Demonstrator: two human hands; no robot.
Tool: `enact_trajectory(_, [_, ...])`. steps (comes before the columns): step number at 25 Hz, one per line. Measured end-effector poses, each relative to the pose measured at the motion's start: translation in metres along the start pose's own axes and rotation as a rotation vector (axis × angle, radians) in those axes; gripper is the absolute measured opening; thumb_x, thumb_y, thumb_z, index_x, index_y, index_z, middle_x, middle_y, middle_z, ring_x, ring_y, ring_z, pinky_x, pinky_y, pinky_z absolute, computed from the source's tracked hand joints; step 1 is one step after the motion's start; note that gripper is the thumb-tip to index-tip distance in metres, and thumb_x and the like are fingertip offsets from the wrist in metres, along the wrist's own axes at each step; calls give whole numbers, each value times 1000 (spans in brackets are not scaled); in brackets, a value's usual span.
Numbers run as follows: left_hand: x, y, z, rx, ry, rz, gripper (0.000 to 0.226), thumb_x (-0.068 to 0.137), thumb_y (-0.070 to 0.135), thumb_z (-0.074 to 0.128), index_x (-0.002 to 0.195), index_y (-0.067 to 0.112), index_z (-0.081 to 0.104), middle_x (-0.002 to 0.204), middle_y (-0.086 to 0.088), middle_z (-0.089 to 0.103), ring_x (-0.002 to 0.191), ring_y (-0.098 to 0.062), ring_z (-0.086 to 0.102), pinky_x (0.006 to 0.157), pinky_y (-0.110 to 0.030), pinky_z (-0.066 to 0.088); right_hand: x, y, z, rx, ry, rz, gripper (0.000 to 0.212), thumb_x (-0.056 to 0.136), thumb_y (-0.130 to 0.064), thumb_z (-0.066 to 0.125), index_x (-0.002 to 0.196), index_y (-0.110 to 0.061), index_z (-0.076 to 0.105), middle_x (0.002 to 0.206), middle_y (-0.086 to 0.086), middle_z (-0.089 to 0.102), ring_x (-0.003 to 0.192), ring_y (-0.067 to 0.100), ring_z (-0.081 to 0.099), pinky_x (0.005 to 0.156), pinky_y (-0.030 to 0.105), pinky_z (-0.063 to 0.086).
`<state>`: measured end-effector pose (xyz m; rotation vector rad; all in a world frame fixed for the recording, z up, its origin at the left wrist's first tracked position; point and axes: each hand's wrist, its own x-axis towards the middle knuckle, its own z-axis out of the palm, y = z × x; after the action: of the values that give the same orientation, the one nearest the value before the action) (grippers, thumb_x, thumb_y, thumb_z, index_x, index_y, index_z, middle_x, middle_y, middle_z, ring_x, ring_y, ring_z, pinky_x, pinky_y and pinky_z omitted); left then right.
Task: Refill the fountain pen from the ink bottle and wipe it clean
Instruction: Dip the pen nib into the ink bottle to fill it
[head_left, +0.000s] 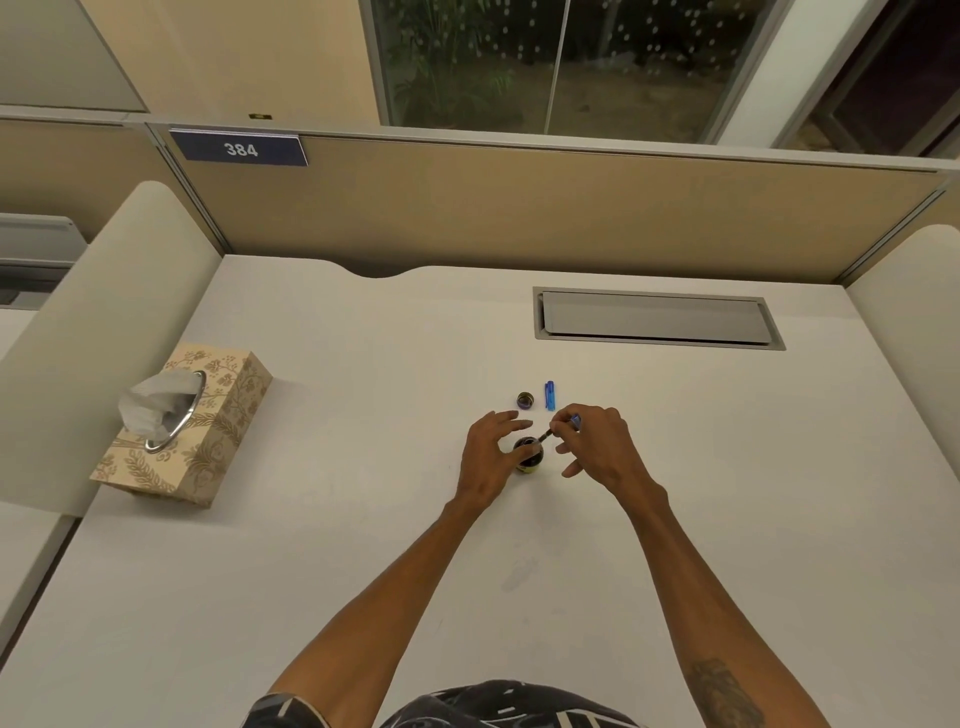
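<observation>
A small dark ink bottle (530, 456) stands uncapped on the white desk. My left hand (491, 452) curls around its left side, thumb and fingers touching it. My right hand (597, 441) pinches a blue fountain pen (563, 425), tilted with its dark tip at the bottle's mouth. The bottle's round cap (525, 400) lies just behind, and the blue pen cap (550, 396) lies beside it to the right.
A patterned tissue box (208, 441) with a tissue (150, 410) sticking out sits at the desk's left. A grey cable hatch (657, 318) is set into the desk at the back right. A beige partition runs behind.
</observation>
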<state>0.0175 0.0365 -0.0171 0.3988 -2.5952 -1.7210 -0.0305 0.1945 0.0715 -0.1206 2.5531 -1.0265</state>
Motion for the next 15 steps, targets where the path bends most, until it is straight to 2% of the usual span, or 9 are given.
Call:
enact_trajectory(3, [-3,-2,-7,-48,56,-1,30,88,33,72,117,26,72,132,7,63,128,-8,49,110,-30,37,-2,-1,-2,14,17,-14,16,95,-19,63,106,-7,68,100,12,72,77,18,75,56,36,63])
enact_trajectory(6, [-9,1,-11,-135,132,-11,23,95,25,63,116,21,72,124,9,68,116,0,56,105,-26,45,-6,-3,-4,27,30,-22,17,95,-18,63,106,-7,68,100,11,71,77,19,75,57,38,63])
enact_trajectory(9, [-13,4,-14,-145,146,-38,23,98,22,59,118,20,71,124,9,68,112,2,56,101,-19,45,-10,-4,-6,29,31,-26,19,95,-18,63,108,-5,68,100,11,69,79,21,75,60,41,63])
enact_trajectory(12, [-17,6,-15,-141,140,-48,24,98,20,58,119,19,70,125,8,67,112,3,56,93,-6,40,-13,-4,-8,29,44,-25,20,95,-17,63,110,-4,67,101,11,68,79,22,75,61,41,64])
enact_trajectory(15, [-22,6,-13,-142,139,-46,24,98,19,58,119,18,70,125,7,67,112,1,56,96,-11,40,-15,-5,-8,23,66,-25,20,95,-18,63,111,-5,67,101,12,70,78,22,75,62,40,64])
